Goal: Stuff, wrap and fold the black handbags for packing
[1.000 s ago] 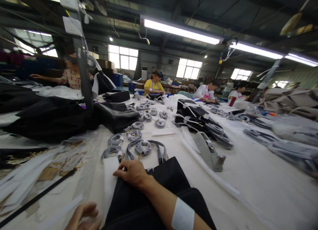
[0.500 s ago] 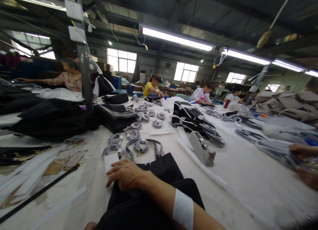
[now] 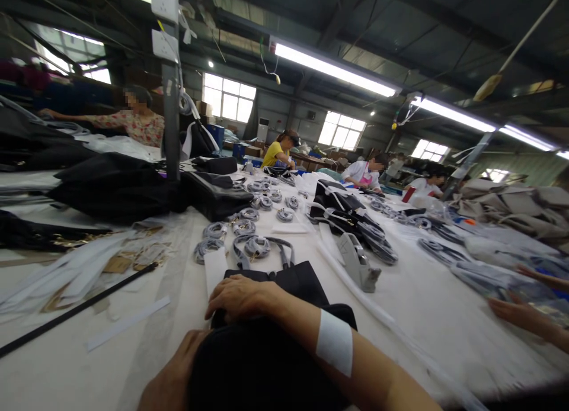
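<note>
black handbag [image 3: 262, 363] | matte body | lying on white worktable [image 3: 427, 316], top end pointing away from camera | grey-wrapped handle [image 3: 288, 254] laid out beyond it

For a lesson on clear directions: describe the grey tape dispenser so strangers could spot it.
On the white table, find the black bag under the right hand. Beyond, to the right, sits the tape dispenser: angular and grey, unlike the dark bags behind.
</note>
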`<state>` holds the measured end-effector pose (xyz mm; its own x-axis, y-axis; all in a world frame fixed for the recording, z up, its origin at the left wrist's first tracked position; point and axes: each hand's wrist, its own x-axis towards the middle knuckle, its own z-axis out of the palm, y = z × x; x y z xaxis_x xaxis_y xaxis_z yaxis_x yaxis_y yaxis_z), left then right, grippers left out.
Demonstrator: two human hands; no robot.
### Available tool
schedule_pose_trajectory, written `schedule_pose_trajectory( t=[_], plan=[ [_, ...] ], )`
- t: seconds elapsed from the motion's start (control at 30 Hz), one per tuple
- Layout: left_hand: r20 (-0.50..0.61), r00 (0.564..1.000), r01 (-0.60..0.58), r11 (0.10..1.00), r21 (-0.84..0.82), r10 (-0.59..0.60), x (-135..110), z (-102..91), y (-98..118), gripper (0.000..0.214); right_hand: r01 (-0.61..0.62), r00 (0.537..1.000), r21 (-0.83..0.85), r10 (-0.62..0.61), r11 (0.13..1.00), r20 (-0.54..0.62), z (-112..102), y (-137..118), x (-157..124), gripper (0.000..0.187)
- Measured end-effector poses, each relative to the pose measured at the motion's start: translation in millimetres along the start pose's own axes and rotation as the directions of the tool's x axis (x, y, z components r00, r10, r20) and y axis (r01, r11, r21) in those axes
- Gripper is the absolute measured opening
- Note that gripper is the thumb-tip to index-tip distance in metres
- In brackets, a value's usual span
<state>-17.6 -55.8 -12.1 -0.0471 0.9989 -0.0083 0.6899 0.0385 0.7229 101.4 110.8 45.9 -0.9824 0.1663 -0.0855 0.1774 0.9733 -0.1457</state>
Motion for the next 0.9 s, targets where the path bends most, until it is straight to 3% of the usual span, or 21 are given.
schedule_pose_trajectory(
  t=[0.13,0.3,0.43,0.53,0.6,0.67,0.8,0.9],
  plan=[
    [0.009,0.999,-0.052,0.998,-0.02,0.052,7.5,-1.1,-1.9,0.03,-0.018,0.998,-0.039,0.02,0.999,0.061,-2.7,3.6,1.4,0.038],
    [-0.086,0.99,-0.112,0.992,-0.051,0.107,-2.3,0.5,2.6,0.032,-0.008,0.997,-0.16,0.019,0.987,0.07,-9.7,1.1,4.0,0.038],
    [-0.159,0.97,-0.201,0.973,-0.111,0.182,-11.0,6.0,6.5,0.03,-0.007,0.998,-0.018,0.008,1.0,0.056,-32.0,-1.8,13.8,0.037],
    [-0.225,0.951,-0.252,0.952,-0.172,0.211,-13.3,12.7,6.1,0.03,-0.025,0.978,-0.021,0.029,0.999,0.205,-52.6,-4.1,29.2,0.024],
    [-0.258,0.941,-0.274,0.94,-0.204,0.218,-15.0,17.6,5.1,0.03,0.016,0.943,-0.12,0.025,0.993,0.332,-63.2,-9.0,40.8,0.018],
    [-0.279,0.934,-0.29,0.929,-0.231,0.222,-16.9,22.0,3.3,0.032,0.084,0.926,-0.198,-0.003,0.977,0.379,-68.5,-14.7,51.2,0.015],
    [-0.277,0.936,-0.295,0.914,-0.277,0.218,-18.5,26.2,-1.6,0.036,0.116,0.926,-0.126,-0.061,0.985,0.373,-64.3,-18.3,66.0,0.035],
    [-0.224,0.948,-0.288,0.909,-0.301,0.226,-17.4,25.6,-3.8,0.034,0.091,0.863,-0.031,-0.063,0.995,0.502,-58.5,-14.2,75.4,0.037]
  ],
)
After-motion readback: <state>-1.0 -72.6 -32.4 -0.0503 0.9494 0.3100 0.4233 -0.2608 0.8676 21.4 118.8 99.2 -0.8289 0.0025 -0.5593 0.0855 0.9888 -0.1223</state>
